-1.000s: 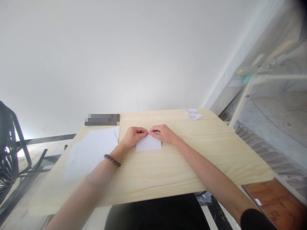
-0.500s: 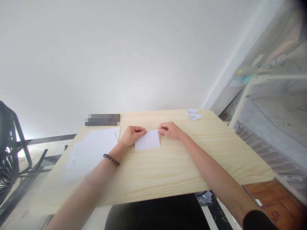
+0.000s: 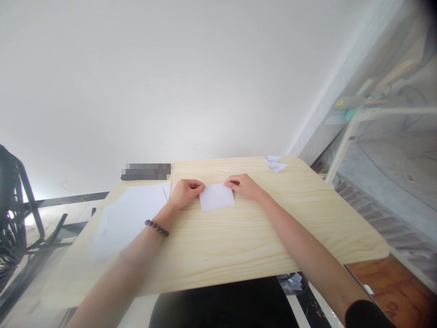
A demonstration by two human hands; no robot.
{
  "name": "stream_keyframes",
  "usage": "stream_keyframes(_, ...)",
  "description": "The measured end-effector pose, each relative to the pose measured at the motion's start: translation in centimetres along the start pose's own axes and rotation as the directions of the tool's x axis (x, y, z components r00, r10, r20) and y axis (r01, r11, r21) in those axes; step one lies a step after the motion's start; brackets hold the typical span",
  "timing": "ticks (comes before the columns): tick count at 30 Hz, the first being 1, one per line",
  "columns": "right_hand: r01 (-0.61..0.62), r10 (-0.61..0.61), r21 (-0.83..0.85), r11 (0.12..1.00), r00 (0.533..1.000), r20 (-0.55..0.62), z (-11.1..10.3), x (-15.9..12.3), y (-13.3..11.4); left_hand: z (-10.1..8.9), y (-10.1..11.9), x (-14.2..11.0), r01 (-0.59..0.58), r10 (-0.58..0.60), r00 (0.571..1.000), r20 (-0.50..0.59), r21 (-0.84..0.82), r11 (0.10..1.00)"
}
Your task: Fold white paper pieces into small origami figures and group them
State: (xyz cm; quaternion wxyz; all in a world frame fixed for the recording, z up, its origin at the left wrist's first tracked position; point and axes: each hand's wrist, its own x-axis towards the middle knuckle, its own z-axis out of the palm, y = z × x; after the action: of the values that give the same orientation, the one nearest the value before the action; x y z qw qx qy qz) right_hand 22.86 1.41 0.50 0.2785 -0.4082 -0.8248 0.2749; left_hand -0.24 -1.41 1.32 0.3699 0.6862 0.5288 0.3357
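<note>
1. The left hand point(image 3: 186, 191) is pinching the small white sheet point(image 3: 217, 198) at its far left corner, thumb and fingertips closing on the paper.
2. The right hand point(image 3: 243, 186) is pinching the same sheet by its far edge, near the far right corner; its fingertips are covering that bit of paper.
3. The sheet is lying between the 2 hands, toward the far side of the pale wooden table point(image 3: 266, 237), with its near edge slanting slightly.
4. A dark beaded bracelet point(image 3: 157, 228) is circling the left wrist, and a black sleeve point(image 3: 365, 314) is showing on the right arm.
5. A spread of white paper point(image 3: 133, 207) is covering the left part of the table, its near portion looking blurred and partly hiding behind the left forearm.
6. Beyond that paper, a dark object point(image 3: 146, 172) is resting at the far left edge; pixelation is masking its details.
7. At the far right, 2 folded paper pieces point(image 3: 277, 167) are lying close together, well apart from the right hand.
8. A white wall point(image 3: 205, 82) is rising behind the table, and a black chair point(image 3: 10, 196) is standing at the left.
</note>
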Motion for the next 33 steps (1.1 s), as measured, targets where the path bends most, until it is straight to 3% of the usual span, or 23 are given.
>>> stream_keyframes(6, -0.016, 0.015, -0.009, 1.000, 0.999, -0.043, -0.2, -0.1, 0.4, 0.0, -0.7, 0.4, 0.047, -0.048, 0.999, -0.022, -0.048, 0.998)
stream_keyframes(12, -0.019, 0.012, -0.067, 0.998, 0.995, -0.099, 1.3, 0.3, 0.0, 0.6, -0.7, 0.3, -0.102, 0.129, 0.980, -0.149, 0.182, 0.978)
stream_keyframes(15, -0.017, 0.009, -0.066, 0.998, 0.993, -0.122, 1.9, 0.4, -0.2, 0.8, -0.5, 0.3, -0.158, 0.184, 0.981, -0.064, 0.292, 0.943)
stream_keyframes(20, -0.020, 0.007, -0.084, 0.996, 0.988, -0.156, 2.3, 0.4, -0.2, 1.1, -0.8, 0.3, -0.331, 0.341, 0.938, 0.064, 0.460, 0.824)
stream_keyframes(33, -0.028, -0.018, -0.219, 0.975, 0.979, -0.203, 2.6, 0.7, 0.0, 1.2, -0.9, -0.1, -0.362, 0.342, 0.927, 0.155, 0.616, 0.700)
